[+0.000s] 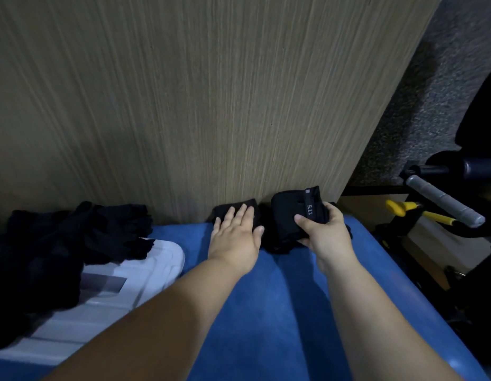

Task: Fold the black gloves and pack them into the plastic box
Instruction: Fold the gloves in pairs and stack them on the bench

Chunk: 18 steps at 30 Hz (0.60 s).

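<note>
A: Many gloves at far left?
B: Yes, a black pile [74, 237] lies partly over the white box [145, 273] at lower left.
A: And the left hand [236, 235]?
B: At centre, fingers straight, pressing flat on a folded glove [227, 209] at the far edge of the blue cloth [280, 298].
A: The right hand [324, 229]?
B: Just right of it, thumb and fingers curled round a second glove [288, 210], tag reading 5.11, by the wooden panel [211, 105].

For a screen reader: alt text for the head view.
The left hand presses flat on a folded black glove while the right hand grips a second glove marked 5.11, at a blue cloth's edge. More black gloves lie heaped on a white plastic box.
</note>
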Available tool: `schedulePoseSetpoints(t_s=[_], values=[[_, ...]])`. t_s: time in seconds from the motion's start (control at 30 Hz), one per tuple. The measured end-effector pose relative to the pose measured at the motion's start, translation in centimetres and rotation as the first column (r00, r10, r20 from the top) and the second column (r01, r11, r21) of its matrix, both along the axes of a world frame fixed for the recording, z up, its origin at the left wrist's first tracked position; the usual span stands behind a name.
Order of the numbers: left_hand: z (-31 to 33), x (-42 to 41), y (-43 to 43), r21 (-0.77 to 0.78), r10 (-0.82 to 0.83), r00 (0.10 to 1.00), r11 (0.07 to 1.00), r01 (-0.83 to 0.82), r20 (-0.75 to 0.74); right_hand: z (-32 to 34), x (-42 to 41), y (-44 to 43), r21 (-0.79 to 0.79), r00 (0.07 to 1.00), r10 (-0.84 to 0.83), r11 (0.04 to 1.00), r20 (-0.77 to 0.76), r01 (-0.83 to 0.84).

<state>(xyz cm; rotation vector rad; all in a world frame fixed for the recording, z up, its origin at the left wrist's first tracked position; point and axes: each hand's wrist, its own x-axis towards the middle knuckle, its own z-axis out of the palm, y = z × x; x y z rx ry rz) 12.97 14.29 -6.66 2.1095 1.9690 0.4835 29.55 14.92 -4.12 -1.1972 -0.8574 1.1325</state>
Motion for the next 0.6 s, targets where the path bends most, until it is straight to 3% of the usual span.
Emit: schedulePoseSetpoints(t_s=[0.2,0.33,0.4,0.47,0.53,0.6], values=[[-0.8,-0.6,-0.4,0.045,-0.012,1.0,0.999,0.012,0.013,-0.9,-0.9,1.8,-0.034,0.982,0.016,0.999,0.188,-0.009],[-0.7,-0.6,-0.5,0.041,-0.013,0.999,0.999,0.011,0.035,-1.2,-1.3,2.0,-0.056,0.886,0.0,0.998,0.463,0.029],[-0.6,-0.5,-0.5,0.034,-0.017,1.0,0.999,0.016,0.019,-1.0,-1.5,1.7,-0.013,0.767,-0.053,0.997,0.639,0.08],[-0.5,-0.4,-0.5,0.032,-0.023,1.0,0.999,0.023,-0.005,-0.9,-1.6,1.3,0.072,0.575,-0.128,0.99,0.808,0.119],[-0.5,-0.4,-0.5,0.032,-0.029,0.999,0.999,0.03,-0.031,-1.0,-1.6,1.1,0.172,0.388,-0.193,0.981,0.901,0.09],[-0.5,-0.4,-0.4,0.032,-0.032,0.998,0.999,0.034,-0.051,-1.4,-1.4,1.3,0.211,0.27,-0.202,0.977,0.942,-0.006]])
